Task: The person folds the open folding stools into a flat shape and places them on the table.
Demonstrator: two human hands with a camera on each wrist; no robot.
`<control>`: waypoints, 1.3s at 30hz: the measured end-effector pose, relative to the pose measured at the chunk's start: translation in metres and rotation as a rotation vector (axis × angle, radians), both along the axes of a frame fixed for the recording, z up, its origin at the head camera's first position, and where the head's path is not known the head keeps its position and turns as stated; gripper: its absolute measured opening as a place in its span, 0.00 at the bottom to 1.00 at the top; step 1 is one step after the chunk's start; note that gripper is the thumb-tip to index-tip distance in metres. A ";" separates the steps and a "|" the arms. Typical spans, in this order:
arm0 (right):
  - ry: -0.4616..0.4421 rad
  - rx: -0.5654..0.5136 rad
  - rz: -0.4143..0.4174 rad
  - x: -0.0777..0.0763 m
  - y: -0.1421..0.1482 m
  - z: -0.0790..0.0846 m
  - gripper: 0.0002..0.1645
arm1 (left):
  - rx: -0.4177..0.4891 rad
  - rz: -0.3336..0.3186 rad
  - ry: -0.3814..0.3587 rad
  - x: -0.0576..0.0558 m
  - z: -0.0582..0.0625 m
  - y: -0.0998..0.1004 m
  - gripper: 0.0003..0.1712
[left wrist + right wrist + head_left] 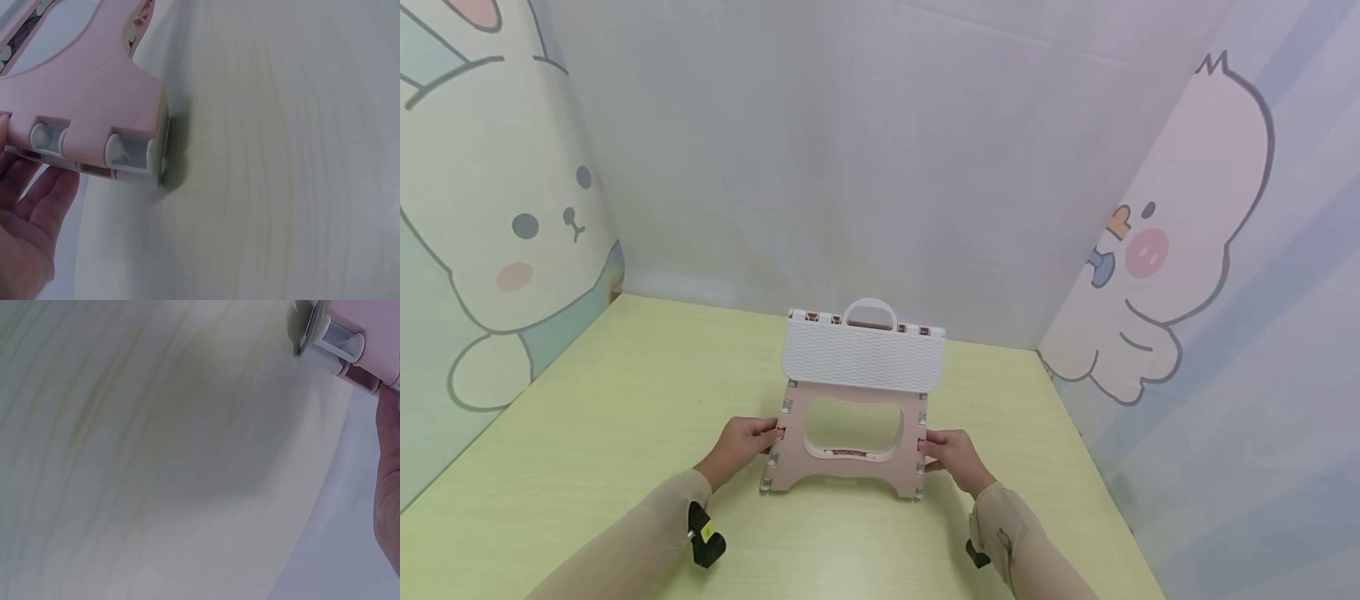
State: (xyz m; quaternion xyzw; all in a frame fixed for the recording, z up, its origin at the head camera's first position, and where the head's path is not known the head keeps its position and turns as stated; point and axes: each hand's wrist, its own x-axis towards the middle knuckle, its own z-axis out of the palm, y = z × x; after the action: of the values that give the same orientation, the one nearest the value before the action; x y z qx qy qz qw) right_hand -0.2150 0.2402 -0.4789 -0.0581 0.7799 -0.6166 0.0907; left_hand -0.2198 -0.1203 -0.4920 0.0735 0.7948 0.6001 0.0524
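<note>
A folding step stool (863,357) stands in front of me, its white woven-pattern top tilted down toward me and a white carry handle (870,305) sticking up behind. Below the top is a pink leg panel (793,468) with a large oval opening. My left hand (739,448) grips the panel's left side edge, thumb on the front and fingers behind. On the opposite edge, my right hand (958,458) holds it the same way. Hinge knuckles (131,151) line the leg's side in the left wrist view. Only part of the right hand shows in the right wrist view.
The stool is over a pale yellow wood-grain table (647,392). A plain hanging cloth (880,167) closes off the back. Printed side walls stand left and right, with a rabbit (482,183) and a chick (1195,183). Black wrist mounts (706,542) sit at my sleeves.
</note>
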 end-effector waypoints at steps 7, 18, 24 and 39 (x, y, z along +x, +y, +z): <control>-0.009 0.007 -0.009 -0.003 0.000 -0.002 0.18 | -0.004 -0.003 0.001 0.000 -0.001 -0.001 0.16; -0.029 0.018 0.011 -0.003 -0.003 0.001 0.17 | -0.009 0.006 -0.026 0.001 0.000 -0.003 0.17; -0.032 0.024 0.017 0.002 -0.006 0.008 0.17 | -0.013 0.013 -0.028 0.001 0.001 -0.001 0.17; -0.037 0.031 0.000 -0.003 -0.004 0.002 0.17 | 0.000 0.014 -0.041 0.002 0.001 -0.001 0.16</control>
State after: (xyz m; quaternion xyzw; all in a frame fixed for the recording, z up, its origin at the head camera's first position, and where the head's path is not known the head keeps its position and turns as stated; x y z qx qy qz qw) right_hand -0.2180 0.2360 -0.4773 -0.0450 0.7874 -0.6056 0.1061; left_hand -0.2173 -0.1211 -0.4909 0.0556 0.7941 0.6019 0.0642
